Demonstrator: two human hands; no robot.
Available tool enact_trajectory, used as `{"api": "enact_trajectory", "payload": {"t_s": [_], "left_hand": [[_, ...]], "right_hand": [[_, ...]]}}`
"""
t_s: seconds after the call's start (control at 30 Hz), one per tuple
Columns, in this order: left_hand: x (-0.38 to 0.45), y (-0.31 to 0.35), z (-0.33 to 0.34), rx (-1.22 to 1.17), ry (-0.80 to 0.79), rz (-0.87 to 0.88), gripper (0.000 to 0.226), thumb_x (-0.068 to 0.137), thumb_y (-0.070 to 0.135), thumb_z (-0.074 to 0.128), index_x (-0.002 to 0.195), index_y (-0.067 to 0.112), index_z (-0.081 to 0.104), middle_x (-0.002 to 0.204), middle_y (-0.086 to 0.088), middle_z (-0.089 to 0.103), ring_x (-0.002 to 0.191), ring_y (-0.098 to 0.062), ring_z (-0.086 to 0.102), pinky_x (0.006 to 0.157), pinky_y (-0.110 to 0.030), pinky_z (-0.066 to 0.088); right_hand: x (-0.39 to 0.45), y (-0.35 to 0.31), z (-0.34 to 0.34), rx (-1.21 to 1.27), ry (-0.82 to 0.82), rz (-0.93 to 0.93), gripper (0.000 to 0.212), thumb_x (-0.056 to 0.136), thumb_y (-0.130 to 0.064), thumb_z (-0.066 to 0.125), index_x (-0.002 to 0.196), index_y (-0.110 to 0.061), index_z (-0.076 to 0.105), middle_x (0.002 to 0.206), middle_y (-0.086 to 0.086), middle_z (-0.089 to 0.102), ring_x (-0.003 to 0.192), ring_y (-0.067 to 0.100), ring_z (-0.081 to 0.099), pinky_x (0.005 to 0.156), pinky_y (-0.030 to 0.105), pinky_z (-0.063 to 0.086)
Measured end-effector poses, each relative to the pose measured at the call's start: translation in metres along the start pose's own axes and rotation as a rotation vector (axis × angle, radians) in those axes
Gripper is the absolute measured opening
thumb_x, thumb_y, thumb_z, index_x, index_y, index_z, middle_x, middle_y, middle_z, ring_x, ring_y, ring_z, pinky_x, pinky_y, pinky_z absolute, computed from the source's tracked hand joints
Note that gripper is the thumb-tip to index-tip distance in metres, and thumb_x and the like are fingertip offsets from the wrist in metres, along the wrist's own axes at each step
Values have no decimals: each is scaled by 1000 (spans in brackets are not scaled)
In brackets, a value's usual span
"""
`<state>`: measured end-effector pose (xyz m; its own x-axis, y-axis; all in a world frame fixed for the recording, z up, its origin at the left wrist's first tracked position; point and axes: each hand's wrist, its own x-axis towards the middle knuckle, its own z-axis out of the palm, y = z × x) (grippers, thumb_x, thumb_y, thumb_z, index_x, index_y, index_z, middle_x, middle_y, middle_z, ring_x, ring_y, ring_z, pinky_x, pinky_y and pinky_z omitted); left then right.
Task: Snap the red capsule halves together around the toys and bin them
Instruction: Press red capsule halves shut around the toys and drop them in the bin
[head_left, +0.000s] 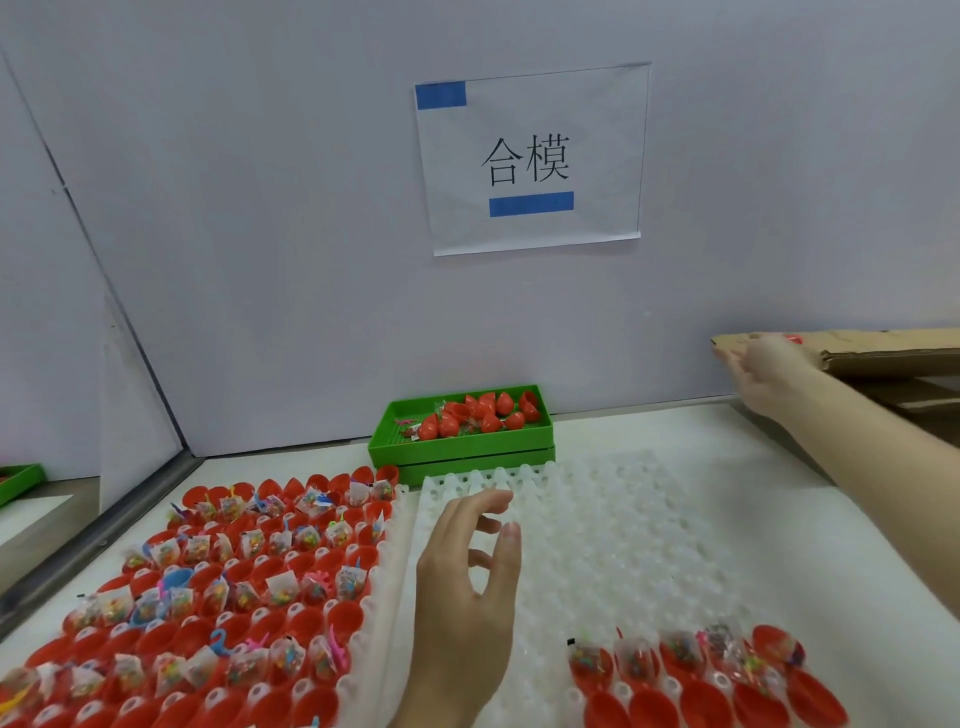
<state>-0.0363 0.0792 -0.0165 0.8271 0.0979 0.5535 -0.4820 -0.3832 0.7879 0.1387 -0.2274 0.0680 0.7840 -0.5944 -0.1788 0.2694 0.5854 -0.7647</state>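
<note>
The person's left hand (467, 587) hovers over the near left part of a translucent white plastic tray of moulded cups (623, 540), its fingers loosely spread and slightly bent, holding nothing. The right hand (763, 371) reaches far to the right, fingers stretched out and relaxed, at the edge of a brown cardboard box flap (883, 348); a small spot of red shows just past the fingers, too blurred to identify. The white tray lies on the pale surface (701, 436) and is mostly bare cups, with a cluster of open red plastic capsule halves (727, 691) along its near right edge, several carrying small clear packets of coloured toys (634, 660). To the left, just beside it, a second white tray (387, 561) is packed with rows of red capsule halves (260, 623), many holding the same little toy packets (244, 545), with a few loose pink and blue plastic pieces among them. At the far edge of the surface, against the pale wall, sit two stacked green plastic trays (457, 452); the upper one holds a heap of closed red capsules (483, 418) and a few stray bits. Above them a white paper sign (535, 161) bearing two black characters is fixed to the wall with strips of blue tape. A sliver of another green tray (18, 480) shows at the far left.
</note>
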Motion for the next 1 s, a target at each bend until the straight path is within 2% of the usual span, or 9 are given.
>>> {"api": "enact_trajectory", "payload": {"t_s": [0.07, 0.17, 0.3, 0.4, 0.5, 0.6, 0.67, 0.87, 1.0], "left_hand": [[0, -1, -1, -6, -3, -5, 17, 92, 37, 50, 104, 39, 62, 108, 33, 60, 106, 4, 56, 78, -7, 45], [2, -7, -4, -3, -11, -40, 19, 99, 18, 56, 98, 34, 67, 100, 26, 66, 100, 1, 61, 76, -15, 51], [4, -12, -5, 25, -51, -114, 24, 97, 10, 57, 91, 30, 69, 91, 23, 69, 90, -1, 64, 75, -18, 53], [4, -15, -5, 57, -110, -149, 27, 95, 6, 59, 84, 28, 70, 82, 17, 71, 83, -2, 66, 70, -16, 52], [3, -15, -4, 98, -167, -163, 27, 94, 7, 60, 81, 28, 70, 78, 14, 71, 81, -1, 65, 70, -17, 53], [1, -15, -3, 129, -207, -148, 27, 94, 8, 61, 80, 29, 70, 77, 12, 71, 79, -2, 65, 68, -16, 53], [0, -14, -3, 152, -244, -121, 26, 93, 9, 63, 80, 30, 70, 78, 13, 71, 79, -1, 65, 66, -13, 51], [-4, -13, -2, 208, -431, -36, 21, 91, 12, 64, 84, 30, 72, 84, 21, 69, 84, 0, 63, 73, -11, 47], [-4, -16, -1, 230, -432, -15, 19, 92, 12, 62, 87, 27, 73, 82, 17, 70, 85, 0, 63, 73, -11, 47]], "right_hand": [[-21, 13, -3, -149, -89, -26, 28, 100, 12, 29, 106, -2, 52, 139, 25, 51, 108, 34, 64, 76, 28, 59], [-50, 30, -18, -505, -320, -152, 20, 101, 4, 43, 101, -7, 60, 111, 21, 67, 80, 25, 67, 69, 29, 51], [-85, 44, -51, -944, -534, -319, 23, 99, -2, 51, 94, -13, 71, 87, 6, 76, 77, 20, 72, 71, 30, 53], [-108, 53, -73, -1158, -627, -388, 26, 98, -7, 55, 89, -23, 73, 80, -6, 76, 73, 9, 71, 69, 26, 52], [-125, 60, -91, -1194, -639, -455, 28, 96, -7, 59, 87, -29, 73, 79, -9, 75, 77, 4, 70, 77, 29, 57], [-140, 61, -95, -1244, -692, -551, 29, 93, -7, 63, 86, -33, 74, 80, -17, 73, 82, -2, 67, 74, 14, 53], [-150, 60, -94, -1238, -750, -568, 27, 92, -8, 64, 88, -32, 75, 80, -20, 73, 82, -3, 67, 72, 9, 50], [-176, 62, -94, -1370, -990, -591, 22, 92, -13, 65, 95, -33, 75, 85, -16, 72, 87, -1, 64, 77, 18, 54], [-188, 67, -94, -1390, -1126, -562, 16, 89, -26, 67, 97, -39, 72, 89, -23, 67, 95, -4, 61, 81, 11, 46]]}}
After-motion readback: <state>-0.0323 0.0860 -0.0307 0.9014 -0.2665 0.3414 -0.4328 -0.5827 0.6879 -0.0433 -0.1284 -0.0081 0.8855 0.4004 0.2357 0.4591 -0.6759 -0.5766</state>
